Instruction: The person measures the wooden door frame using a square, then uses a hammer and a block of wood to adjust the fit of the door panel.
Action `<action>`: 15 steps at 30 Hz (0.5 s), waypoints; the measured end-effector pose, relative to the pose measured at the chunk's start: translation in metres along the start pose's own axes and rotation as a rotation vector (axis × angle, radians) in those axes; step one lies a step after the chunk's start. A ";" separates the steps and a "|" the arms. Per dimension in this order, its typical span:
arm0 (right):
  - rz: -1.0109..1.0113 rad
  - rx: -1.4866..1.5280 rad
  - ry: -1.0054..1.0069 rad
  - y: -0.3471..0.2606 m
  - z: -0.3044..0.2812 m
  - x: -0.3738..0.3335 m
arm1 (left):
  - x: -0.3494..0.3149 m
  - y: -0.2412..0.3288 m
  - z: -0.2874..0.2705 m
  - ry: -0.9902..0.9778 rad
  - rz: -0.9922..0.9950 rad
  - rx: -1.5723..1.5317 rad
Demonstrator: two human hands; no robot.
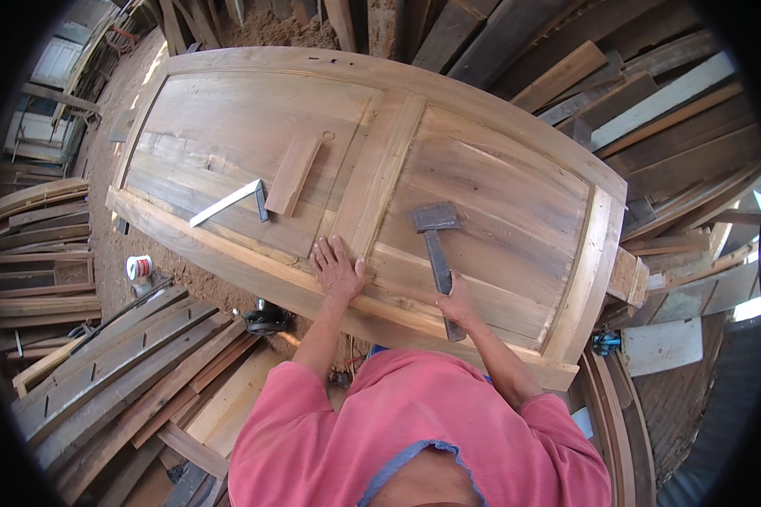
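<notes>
A wooden panel door (380, 160) lies flat in front of me, with two recessed panels split by a middle rail. My left hand (338, 270) rests flat on its near frame by the foot of that rail, fingers stretched and holding nothing. The fingers of my right hand (455, 304) wrap round the handle of a dark hammer (437, 218), whose blocky head is over the right panel. On the left panel lies a try square (228, 203) with a pale blade and dark stock. Beside it sits a short wooden block (296, 176).
Stacked planks (135, 372) fill the lower left, near a dark power tool (266, 317). A white tub (139, 268) stands on the dirt ground. More timber (651, 127) is piled beyond the door's far right edge, and a blue tool (605, 342) sits by its right end.
</notes>
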State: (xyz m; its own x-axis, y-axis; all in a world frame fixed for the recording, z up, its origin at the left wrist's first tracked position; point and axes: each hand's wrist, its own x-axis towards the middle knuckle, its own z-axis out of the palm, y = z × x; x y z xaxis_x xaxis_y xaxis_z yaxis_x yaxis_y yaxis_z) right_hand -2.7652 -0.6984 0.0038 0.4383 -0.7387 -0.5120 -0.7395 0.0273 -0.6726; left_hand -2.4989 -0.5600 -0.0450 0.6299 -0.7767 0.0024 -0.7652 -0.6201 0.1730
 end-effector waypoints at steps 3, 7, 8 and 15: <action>-0.123 -0.049 0.062 -0.017 -0.005 0.008 | 0.006 0.005 -0.003 -0.025 -0.012 0.013; -0.055 -0.060 -0.119 -0.088 -0.004 0.050 | 0.005 -0.001 0.001 -0.029 -0.019 0.022; -0.059 -0.069 -0.111 -0.110 0.002 0.062 | 0.005 -0.003 0.003 -0.031 -0.027 0.020; -0.212 -0.240 -0.173 -0.188 0.041 0.142 | 0.008 0.007 -0.010 -0.049 -0.050 -0.037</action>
State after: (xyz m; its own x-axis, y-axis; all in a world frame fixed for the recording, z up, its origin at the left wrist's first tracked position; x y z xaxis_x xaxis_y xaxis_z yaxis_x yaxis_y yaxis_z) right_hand -2.5432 -0.7805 0.0354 0.6595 -0.5859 -0.4710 -0.7128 -0.2885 -0.6392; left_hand -2.4976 -0.5697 -0.0335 0.6595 -0.7497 -0.0557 -0.7268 -0.6548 0.2076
